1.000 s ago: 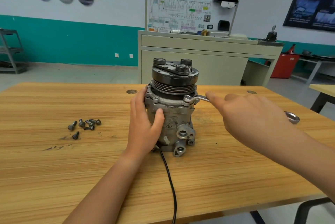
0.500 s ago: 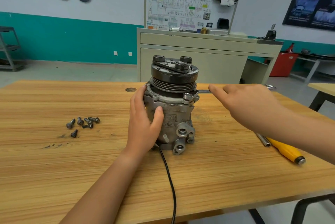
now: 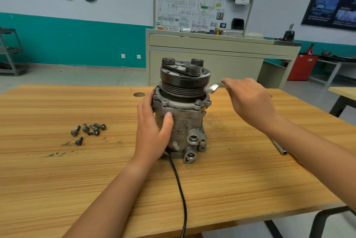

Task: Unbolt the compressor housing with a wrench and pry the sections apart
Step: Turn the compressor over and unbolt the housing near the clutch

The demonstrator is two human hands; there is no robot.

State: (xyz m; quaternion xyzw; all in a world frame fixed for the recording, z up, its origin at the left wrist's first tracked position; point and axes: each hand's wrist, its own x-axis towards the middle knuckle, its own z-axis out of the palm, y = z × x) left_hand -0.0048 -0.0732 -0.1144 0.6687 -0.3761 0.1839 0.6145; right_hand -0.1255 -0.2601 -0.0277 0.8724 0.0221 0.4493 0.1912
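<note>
Now L hand (image 3: 152,131) grips compressor (image 3: 183,114), R hand (image 3: 250,101) holds wrench (image 3: 213,87)

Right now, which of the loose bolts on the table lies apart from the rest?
The bolt nearest the camera lies alone. The other bolts bunch together just behind it, left of the compressor.

I count 1 compressor (image 3: 185,114) on the surface (image 3: 57,180) and 1 wrench (image 3: 213,87). Loose bolts (image 3: 93,128) on the wood: 6, with 5 bunched together and 1 a little nearer me. The compressor's top carries 3 round bosses (image 3: 190,68), and its lower front shows 2 port holes (image 3: 193,139). There is 1 black cable (image 3: 180,189), 1 metal rod (image 3: 279,147) and 1 round plug (image 3: 139,94) set in the wood. Of my own there are 2: left grip (image 3: 152,131) and right grip (image 3: 250,101).
</note>
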